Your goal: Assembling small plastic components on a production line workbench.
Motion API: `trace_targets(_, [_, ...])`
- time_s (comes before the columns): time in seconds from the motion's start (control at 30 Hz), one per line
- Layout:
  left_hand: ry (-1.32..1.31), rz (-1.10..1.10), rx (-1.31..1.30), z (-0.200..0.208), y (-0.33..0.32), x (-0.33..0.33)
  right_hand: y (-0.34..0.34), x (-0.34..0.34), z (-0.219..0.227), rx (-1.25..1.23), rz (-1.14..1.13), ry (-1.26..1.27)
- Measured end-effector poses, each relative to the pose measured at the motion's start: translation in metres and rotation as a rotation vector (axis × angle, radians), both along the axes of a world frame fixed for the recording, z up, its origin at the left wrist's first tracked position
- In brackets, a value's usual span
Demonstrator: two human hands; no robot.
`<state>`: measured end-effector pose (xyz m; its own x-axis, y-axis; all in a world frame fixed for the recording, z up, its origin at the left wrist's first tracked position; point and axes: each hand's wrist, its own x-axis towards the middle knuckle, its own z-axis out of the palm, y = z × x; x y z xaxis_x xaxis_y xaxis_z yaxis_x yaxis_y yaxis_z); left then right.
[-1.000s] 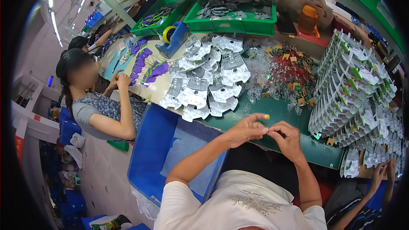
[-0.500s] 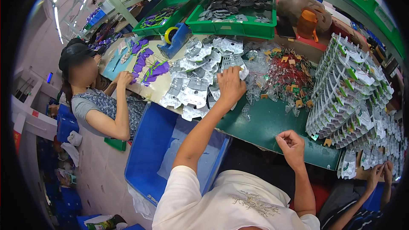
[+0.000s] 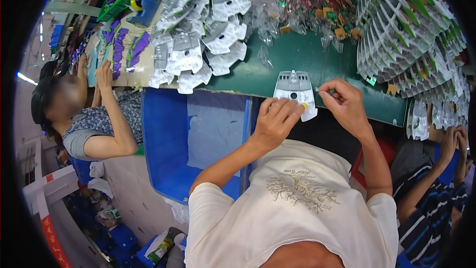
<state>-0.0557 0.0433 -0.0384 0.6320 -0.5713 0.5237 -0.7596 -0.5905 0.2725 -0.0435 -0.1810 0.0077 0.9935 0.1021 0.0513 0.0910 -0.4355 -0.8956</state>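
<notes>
My left hand (image 3: 278, 121) grips the lower left of a grey-and-white plastic shell (image 3: 291, 89) at the near edge of the green work surface. The shell has a round dark hole in its middle and a row of slots along its far end. A small yellow spot shows beside my left fingertips. Just right of the shell, my right hand (image 3: 343, 103) is closed in a pinch. Something tiny and pale may be at its fingertips, too small to name. A pile of similar plastic shells (image 3: 186, 62) lies to the left.
Clear plastic pieces (image 3: 265, 12) and red wires with small tan connectors (image 3: 317, 0) lie beyond. Tall stacked shells (image 3: 396, 30) stand at right. A blue bin (image 3: 166, 144) sits below the table edge. Co-workers are at left, near purple pieces (image 3: 140, 49), and at right.
My left hand has come back from the pile with a plastic shell, now in front of me. My right hand, still pinched, is beside it. The view has tipped downward.
</notes>
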Motion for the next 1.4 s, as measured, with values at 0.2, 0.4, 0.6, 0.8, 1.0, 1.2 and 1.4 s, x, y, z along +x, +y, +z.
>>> trace_targets(0.2, [0.167,0.052,-0.066,-0.01,0.001,-0.003,0.027,0.008,-0.016,-0.298,0.134,-0.32])
trace_targets(0.4, [0.325,-0.046,-0.231,0.006,0.011,0.016,0.03,0.012,-0.017,-0.624,0.319,-0.331])
trace_targets(0.6, [0.115,0.298,-0.254,-0.002,0.015,0.072,0.03,0.007,-0.014,-0.592,0.336,-0.363])
trace_targets(0.8, [0.174,0.386,-0.21,0.001,-0.003,0.072,0.024,-0.002,-0.013,-0.593,0.311,-0.313])
trace_targets(1.0, [0.179,0.137,-0.092,-0.017,0.024,0.039,0.018,-0.004,-0.015,-0.635,0.236,-0.336])
trace_targets(1.2, [0.132,0.022,0.074,-0.003,0.033,0.035,0.009,0.001,-0.012,-0.565,0.274,-0.304])
trace_targets(1.4, [0.277,-0.057,-0.25,0.009,0.008,0.033,0.009,0.004,-0.012,-0.596,0.335,-0.329])
